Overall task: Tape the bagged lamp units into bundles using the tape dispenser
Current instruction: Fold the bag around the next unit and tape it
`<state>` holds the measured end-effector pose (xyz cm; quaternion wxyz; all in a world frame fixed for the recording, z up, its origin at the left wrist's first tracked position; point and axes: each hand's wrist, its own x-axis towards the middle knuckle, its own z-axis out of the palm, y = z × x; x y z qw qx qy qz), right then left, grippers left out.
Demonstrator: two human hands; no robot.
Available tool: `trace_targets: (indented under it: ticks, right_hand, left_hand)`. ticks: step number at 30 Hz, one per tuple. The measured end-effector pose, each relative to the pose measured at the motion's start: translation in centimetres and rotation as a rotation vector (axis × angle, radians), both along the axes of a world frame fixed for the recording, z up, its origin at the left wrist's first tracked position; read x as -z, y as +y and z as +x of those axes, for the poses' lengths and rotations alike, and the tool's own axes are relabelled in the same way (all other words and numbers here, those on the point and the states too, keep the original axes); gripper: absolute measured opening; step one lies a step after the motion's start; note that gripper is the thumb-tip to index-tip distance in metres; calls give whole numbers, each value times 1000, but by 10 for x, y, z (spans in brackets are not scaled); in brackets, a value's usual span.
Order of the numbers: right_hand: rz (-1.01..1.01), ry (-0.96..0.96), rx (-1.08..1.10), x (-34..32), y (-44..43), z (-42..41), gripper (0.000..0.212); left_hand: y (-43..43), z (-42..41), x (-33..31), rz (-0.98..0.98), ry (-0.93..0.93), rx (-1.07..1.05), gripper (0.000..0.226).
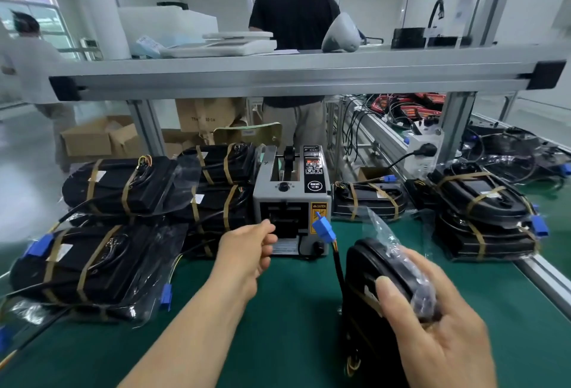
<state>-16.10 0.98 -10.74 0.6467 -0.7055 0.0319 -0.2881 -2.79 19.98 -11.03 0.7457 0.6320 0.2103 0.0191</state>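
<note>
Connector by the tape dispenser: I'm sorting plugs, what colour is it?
The connector is blue, seen best in the head view.

left forearm: bare, reaches from the bottom edge left of centre up to mid-frame | left hand: centre of frame, fingers curled, thumb tip against forefinger; cannot tell whether it pinches anything | right hand: lower right, thumb and fingers wrapped round a bagged lamp unit
</note>
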Motion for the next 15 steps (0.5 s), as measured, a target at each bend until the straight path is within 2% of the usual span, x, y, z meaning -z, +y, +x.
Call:
trace_targets:
  ticks: [2,6,10,15]
  right_hand:
    - [37,-9,7,-1,0,3,32]
    - [18,2,-13,-9,3,2,22]
    - [24,27,-36,-8,6,1,53]
    - [-24,53,-9,-6,6,2,60]
  left_hand:
    - [-8,7,0,-23,33,-15,15]
    - [-17,18,-3,-108,112,-22,17]
    - [-18,23,-9,-210,195,6,24]
    - [-25,25,-15,-292,214,-22,18]
